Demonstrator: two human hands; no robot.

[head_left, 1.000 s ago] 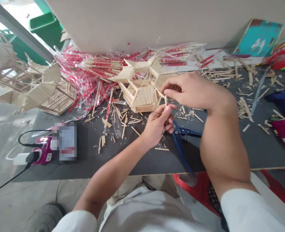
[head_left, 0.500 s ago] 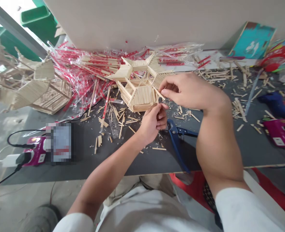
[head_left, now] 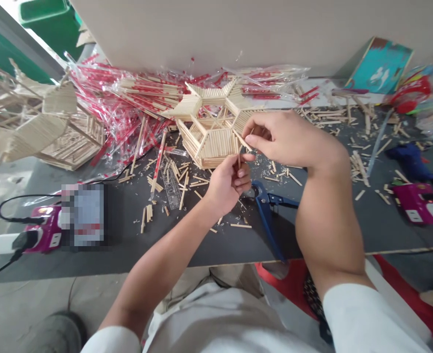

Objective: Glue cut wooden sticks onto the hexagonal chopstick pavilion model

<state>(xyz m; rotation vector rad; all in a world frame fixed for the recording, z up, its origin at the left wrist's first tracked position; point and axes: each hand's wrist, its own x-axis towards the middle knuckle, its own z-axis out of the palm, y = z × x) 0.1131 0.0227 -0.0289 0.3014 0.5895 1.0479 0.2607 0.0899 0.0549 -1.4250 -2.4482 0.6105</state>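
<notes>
Forearms in white sleeves reach up from the near edge of the dark surface (head_left: 209, 247). Blue-handled cutters (head_left: 267, 215) lie just inside that edge, between the arms. Just beyond them, the left hand (head_left: 225, 184) has its grip closed on a short stick (head_left: 239, 158), pinched at the lower end and held upright. The right hand (head_left: 290, 139) comes in from the right with thumb and forefinger drawn shut just above the stick's top. I cannot tell whether they hold the stick's tip or a slat of the model (head_left: 212, 142). The model is a six-sided house of sticks near the middle of the surface, and the stick stands right against its near right corner. The stick looks light, stiff and easy to snap, so it is best held low with the fingertips, leaving the top free. The model is probably light and weak at its joints, so it is safer steadied by its solid walls than by its pointed roof panels. Offcuts (head_left: 185, 184) and a clear ruler (head_left: 172, 189) lie to the left, with a purple power strip (head_left: 45, 230) toward the near left corner. Wrapped chopsticks (head_left: 128, 103) are heaped along the far edge.
</notes>
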